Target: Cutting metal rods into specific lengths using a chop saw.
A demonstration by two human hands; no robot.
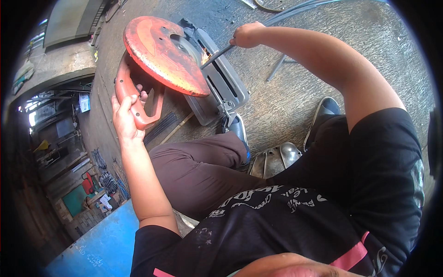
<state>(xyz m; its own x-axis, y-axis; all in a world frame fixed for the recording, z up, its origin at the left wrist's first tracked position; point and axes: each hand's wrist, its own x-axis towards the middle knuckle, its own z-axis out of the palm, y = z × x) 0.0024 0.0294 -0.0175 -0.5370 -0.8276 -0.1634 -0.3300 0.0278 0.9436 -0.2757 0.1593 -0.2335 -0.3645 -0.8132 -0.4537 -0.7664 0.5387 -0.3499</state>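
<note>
My left hand (126,115) is wrapped round the orange D-shaped handle (140,117) of a chop saw, whose worn orange guard (159,53) covers much of the cutting disc (184,48). Fingers closed, my right hand (248,35) grips thin grey metal rods (217,56) a short way from the disc. Their near end reaches the disc over the saw's grey base (205,108). Bright sparks (204,54) show where disc and rods meet. Beyond my right hand the long rods run off to the upper right. I cannot tell how many rods I hold.
My shoes (237,134) stand close to the saw base. Dark rods (161,124) lie on the floor left of it, and a short grey bar (277,68) lies to the right. A blue panel (99,244) is at lower left, near cluttered shelves (69,175).
</note>
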